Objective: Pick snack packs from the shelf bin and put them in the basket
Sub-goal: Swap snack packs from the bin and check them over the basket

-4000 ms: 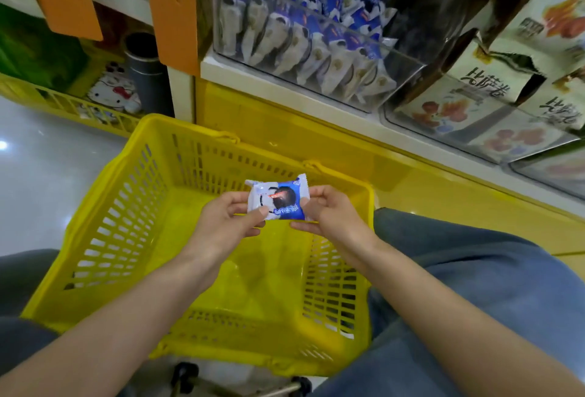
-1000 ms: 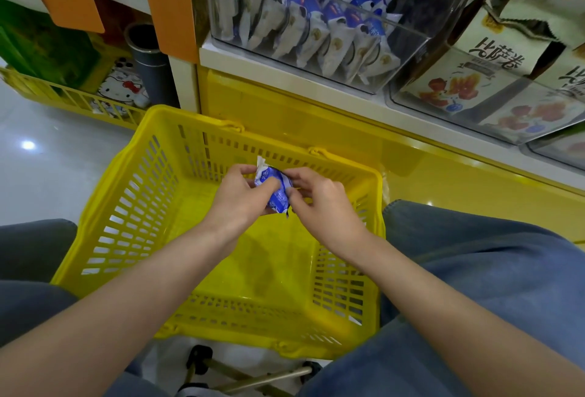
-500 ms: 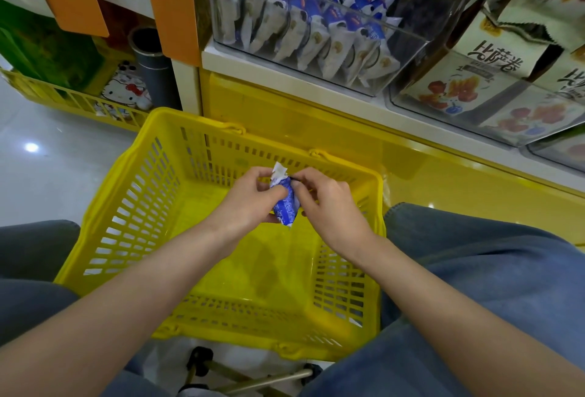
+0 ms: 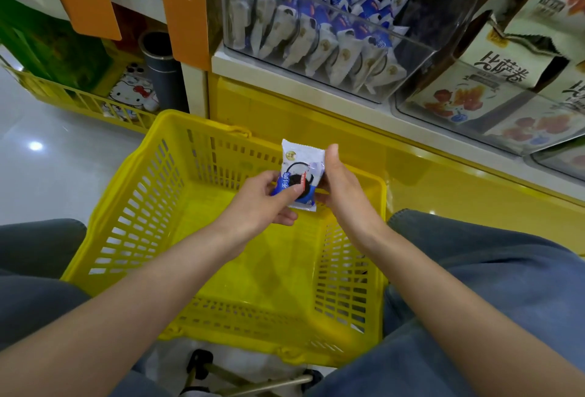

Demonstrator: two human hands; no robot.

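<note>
A white and blue snack pack with a dark cookie picture stands upright above the yellow basket. My left hand pinches its lower left part, thumb on the front. My right hand holds its right edge, thumb up beside it and fingers behind. The basket's floor looks bare. Above, a clear shelf bin holds several of the same white and blue packs.
A second clear bin to the right holds fruit-print packs. The yellow shelf base runs behind the basket. My knees in jeans flank the basket. At the left stand a dark cylinder and a low yellow rack.
The pack was edge-on between both hands half a second ago; it now faces me, upright, and sits slightly higher. Both hands still hold it.
</note>
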